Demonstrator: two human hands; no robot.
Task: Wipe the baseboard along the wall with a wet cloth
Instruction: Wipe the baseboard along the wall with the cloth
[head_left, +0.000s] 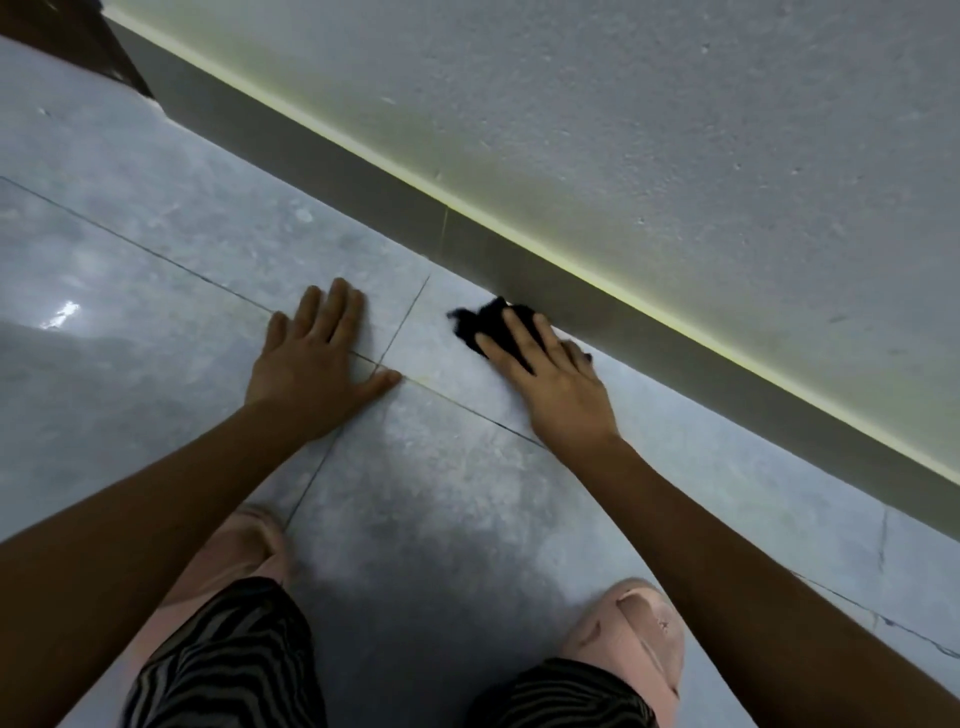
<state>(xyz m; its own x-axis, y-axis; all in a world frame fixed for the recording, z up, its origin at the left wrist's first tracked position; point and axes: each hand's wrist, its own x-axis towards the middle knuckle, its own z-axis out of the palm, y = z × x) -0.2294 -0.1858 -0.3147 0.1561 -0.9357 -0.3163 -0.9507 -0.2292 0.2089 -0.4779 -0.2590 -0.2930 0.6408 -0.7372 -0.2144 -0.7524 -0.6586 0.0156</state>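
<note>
Just beyond your right hand (550, 374), which presses the black cloth (488, 322) down where floor (441, 519) meets baseboard (649, 343), keep the cloth flat against the board and slide along it, your left hand (317, 358) spread empty on the tile for support.
</note>
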